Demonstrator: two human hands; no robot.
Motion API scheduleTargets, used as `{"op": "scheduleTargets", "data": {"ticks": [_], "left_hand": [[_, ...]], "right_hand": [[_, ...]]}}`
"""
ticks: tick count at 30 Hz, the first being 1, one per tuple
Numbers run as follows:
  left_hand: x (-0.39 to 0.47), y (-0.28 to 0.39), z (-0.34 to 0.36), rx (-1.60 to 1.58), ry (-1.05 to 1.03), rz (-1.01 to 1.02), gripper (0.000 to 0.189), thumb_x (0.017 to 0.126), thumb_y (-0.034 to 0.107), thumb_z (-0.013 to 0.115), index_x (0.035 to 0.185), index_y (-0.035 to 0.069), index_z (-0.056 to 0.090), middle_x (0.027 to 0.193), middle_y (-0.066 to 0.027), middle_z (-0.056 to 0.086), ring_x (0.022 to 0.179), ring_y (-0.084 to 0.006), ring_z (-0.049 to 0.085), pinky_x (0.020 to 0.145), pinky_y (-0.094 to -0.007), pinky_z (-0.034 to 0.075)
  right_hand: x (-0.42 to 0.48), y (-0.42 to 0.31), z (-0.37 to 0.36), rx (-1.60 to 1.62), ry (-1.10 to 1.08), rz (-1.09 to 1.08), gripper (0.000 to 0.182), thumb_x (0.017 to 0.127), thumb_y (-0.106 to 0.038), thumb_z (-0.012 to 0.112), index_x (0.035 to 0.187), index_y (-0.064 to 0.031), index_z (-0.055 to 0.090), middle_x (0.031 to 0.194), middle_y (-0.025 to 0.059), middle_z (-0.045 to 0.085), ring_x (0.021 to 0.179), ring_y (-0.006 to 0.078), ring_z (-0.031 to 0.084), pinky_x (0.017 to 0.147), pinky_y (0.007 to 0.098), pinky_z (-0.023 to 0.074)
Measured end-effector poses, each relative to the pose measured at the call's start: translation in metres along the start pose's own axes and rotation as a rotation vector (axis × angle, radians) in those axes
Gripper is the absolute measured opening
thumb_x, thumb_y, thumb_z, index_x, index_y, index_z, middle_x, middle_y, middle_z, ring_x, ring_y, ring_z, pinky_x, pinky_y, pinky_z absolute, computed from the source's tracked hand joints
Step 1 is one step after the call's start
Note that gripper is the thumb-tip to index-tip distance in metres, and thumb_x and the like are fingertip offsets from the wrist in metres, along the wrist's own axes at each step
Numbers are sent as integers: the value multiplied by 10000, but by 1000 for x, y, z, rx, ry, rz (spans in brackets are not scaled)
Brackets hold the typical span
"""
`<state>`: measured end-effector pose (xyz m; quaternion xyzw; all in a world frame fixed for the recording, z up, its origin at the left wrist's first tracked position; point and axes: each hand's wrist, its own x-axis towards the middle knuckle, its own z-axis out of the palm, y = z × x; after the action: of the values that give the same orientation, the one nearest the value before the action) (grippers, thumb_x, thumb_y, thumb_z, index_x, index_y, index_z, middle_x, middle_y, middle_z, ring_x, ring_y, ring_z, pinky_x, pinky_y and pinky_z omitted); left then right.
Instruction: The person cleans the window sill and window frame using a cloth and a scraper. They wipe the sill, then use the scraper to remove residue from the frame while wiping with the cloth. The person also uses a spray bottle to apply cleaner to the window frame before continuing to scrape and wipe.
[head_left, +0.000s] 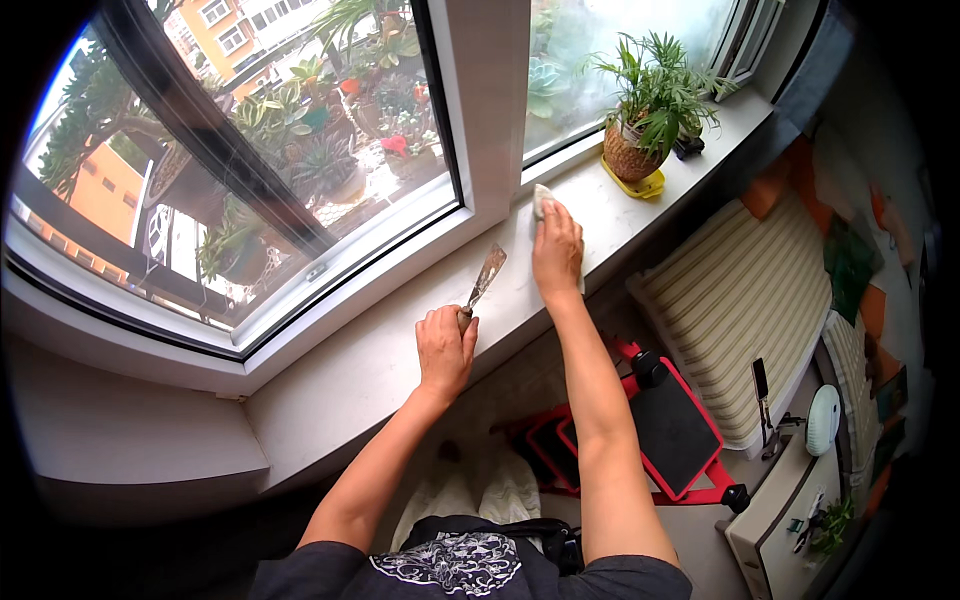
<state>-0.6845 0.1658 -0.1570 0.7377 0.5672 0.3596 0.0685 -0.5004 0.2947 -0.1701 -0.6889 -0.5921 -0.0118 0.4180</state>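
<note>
My left hand (444, 352) grips the handle of a putty knife (486, 276), whose stained metal blade points up and away over the white windowsill (352, 382). Farther along the sill, my right hand (559, 247) presses a pale cloth (541, 196) against the surface beside the window frame. The cloth shows past my fingertips and along the sill's front edge; the rest is hidden under the hand. Beyond my right hand, a potted palm (660, 97) in a brown textured pot (632, 154) stands on a yellow tray (637, 186).
A white window frame (487, 112) borders the sill, with potted succulents (330, 165) outside the glass. Below the sill at right are a red and black step ladder (671, 427) and a striped mattress (742, 300). A small dark object (688, 146) sits behind the palm.
</note>
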Motion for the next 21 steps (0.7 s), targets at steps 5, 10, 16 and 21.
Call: {"op": "scheduleTargets", "data": {"ticks": [5, 10, 16, 21], "left_hand": [[17, 16, 21, 97, 47, 53, 251, 825, 147, 674, 991, 41, 519, 1000, -124, 559, 965, -315, 519, 849, -423, 372], [12, 22, 22, 171, 9, 92, 307, 771, 90, 709, 1000, 41, 509, 1063, -132, 555, 1040, -331, 516, 930, -454, 374], [13, 22, 29, 132, 44, 42, 322, 776, 29, 687, 1030, 15, 491, 1094, -173, 532, 1031, -368, 507, 905, -453, 404], [9, 13, 33, 69, -2, -43, 347, 803, 57, 688, 1068, 24, 466, 1112, -155, 507, 1068, -349, 498, 1043, -567, 340]], "right_hand": [[8, 15, 8, -62, -171, -335, 390, 842, -77, 564, 1222, -151, 615, 1315, -5, 568, 1128, 237, 528, 939, 389, 391], [47, 47, 7, -224, -165, -295, 345, 872, -97, 538, 1183, -213, 633, 1296, -47, 577, 1122, 222, 523, 892, 396, 419], [73, 66, 12, -297, -87, 32, 303, 921, -117, 520, 1215, -104, 588, 1356, 43, 521, 1141, 285, 514, 934, 430, 427], [93, 70, 12, 242, 44, 127, 374, 944, -117, 479, 1303, -15, 509, 1363, 143, 486, 1187, 361, 483, 975, 439, 409]]}}
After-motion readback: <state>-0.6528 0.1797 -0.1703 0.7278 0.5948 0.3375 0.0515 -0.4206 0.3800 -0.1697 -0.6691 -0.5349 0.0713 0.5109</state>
